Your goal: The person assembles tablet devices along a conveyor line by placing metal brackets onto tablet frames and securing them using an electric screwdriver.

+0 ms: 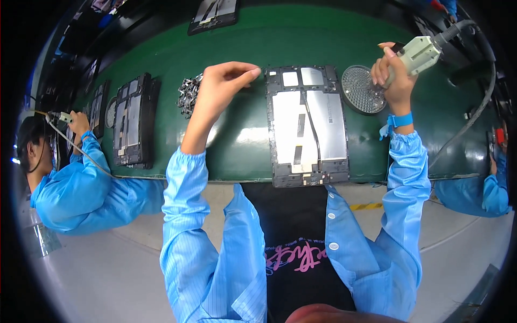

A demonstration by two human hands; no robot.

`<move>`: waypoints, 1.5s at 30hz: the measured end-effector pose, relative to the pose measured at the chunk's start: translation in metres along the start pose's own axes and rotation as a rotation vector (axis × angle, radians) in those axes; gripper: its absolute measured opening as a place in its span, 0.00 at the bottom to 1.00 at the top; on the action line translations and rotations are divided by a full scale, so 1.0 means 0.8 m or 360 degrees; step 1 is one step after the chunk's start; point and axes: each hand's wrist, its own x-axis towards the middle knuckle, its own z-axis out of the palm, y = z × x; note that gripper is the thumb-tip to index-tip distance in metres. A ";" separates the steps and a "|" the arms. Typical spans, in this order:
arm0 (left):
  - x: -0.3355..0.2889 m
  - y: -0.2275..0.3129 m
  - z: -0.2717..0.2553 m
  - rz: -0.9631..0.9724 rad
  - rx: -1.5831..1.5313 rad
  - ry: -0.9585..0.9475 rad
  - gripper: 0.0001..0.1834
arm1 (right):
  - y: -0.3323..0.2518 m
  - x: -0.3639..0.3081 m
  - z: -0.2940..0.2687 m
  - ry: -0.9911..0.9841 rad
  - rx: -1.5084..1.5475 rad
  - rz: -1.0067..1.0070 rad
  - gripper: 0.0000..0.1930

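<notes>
An opened tablet [334,121] lies on the green table in front of me, its silver battery and black circuit parts showing. My left hand [218,89] is beside its far left corner, thumb and forefinger pinched together. Whatever is between those fingertips is too small to make out. My right hand [397,83] is wrapped round a cream electric screwdriver [421,55] with a grey cable. It is over a round tray [353,92] of small holes, right of the tablet; the tool's tip is hidden. A heap of small black parts [188,97] lies left of my left hand.
Stacked opened tablets [129,121] stand on the left, and another tablet [214,15] lies at the far edge. A co-worker in a blue sleeve [97,188] works at the left, another person [494,183] at the right. The screwdriver's cable [487,97] hangs down on the right.
</notes>
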 end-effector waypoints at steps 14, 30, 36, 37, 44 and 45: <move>0.068 -0.046 0.013 -0.0222 -0.0226 -0.0566 0.15 | -0.001 0.004 0.000 -0.0024 0.0056 0.0052 0.09; 0.039 -0.064 -0.002 -0.0229 -0.0509 -0.0649 0.14 | 0.012 0.021 0.103 -0.0277 0.0007 0.0313 0.11; 0.045 -0.081 0.004 -0.0106 -0.0556 -0.0635 0.15 | 0.036 0.048 0.199 -0.0500 0.0003 0.0426 0.12; 0.045 -0.081 0.005 -0.0093 -0.0604 -0.0624 0.14 | 0.041 0.050 0.212 -0.0544 0.0007 0.0434 0.12; 0.045 -0.085 0.002 -0.0083 -0.0719 -0.0673 0.12 | 0.074 0.029 0.253 -0.0622 0.0001 0.0476 0.12; 0.045 -0.086 0.003 -0.0091 -0.0730 -0.0669 0.12 | 0.075 0.029 0.254 -0.0627 -0.0004 0.0489 0.12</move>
